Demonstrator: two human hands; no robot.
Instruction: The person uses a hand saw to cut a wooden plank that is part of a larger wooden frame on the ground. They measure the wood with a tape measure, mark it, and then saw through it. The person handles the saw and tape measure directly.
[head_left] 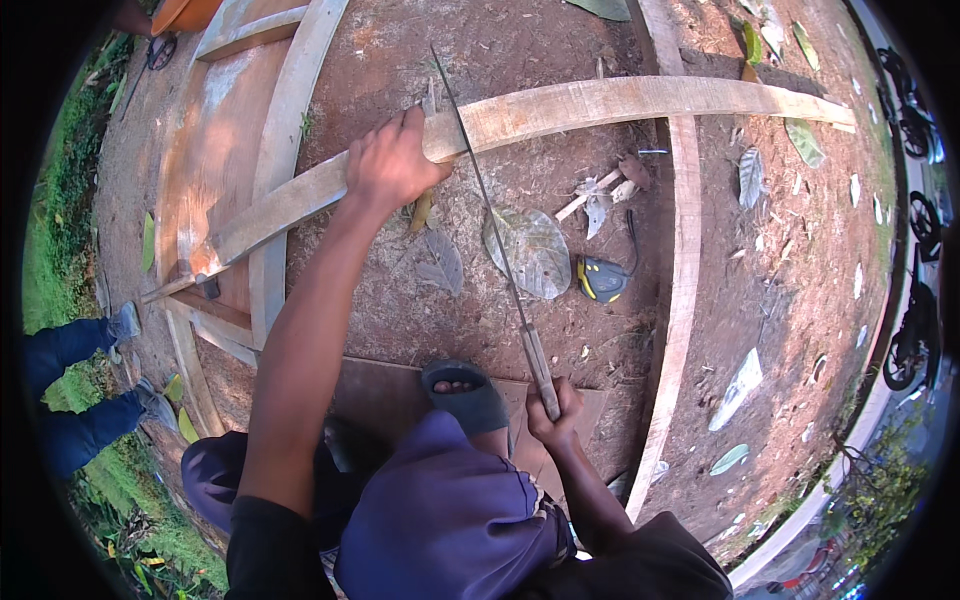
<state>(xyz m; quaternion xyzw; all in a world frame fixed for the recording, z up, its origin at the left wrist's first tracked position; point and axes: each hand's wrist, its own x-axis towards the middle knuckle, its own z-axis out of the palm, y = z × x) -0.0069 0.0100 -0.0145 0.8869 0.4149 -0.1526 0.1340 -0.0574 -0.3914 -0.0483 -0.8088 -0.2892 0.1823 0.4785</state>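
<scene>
A long wooden beam (590,100) lies across the view, resting on another beam (684,220) at the right and on a wooden frame (270,180) at the left. My left hand (392,165) presses down on it, fingers over its far edge and thumb toward the blade. Closed round the handle of a handsaw (541,368) is my right hand (555,412), low and right of my knee. The saw's thin blade, seen nearly edge-on, crosses the beam just right of my left hand, its tip beyond the far side.
On the soil below the beam lie a yellow and black tape measure (601,279) and a large dry leaf (530,250). My sandalled foot (466,395) rests near a flat board (385,385). Another person's legs (80,345) stand at the left. Motorbikes (910,330) line the right edge.
</scene>
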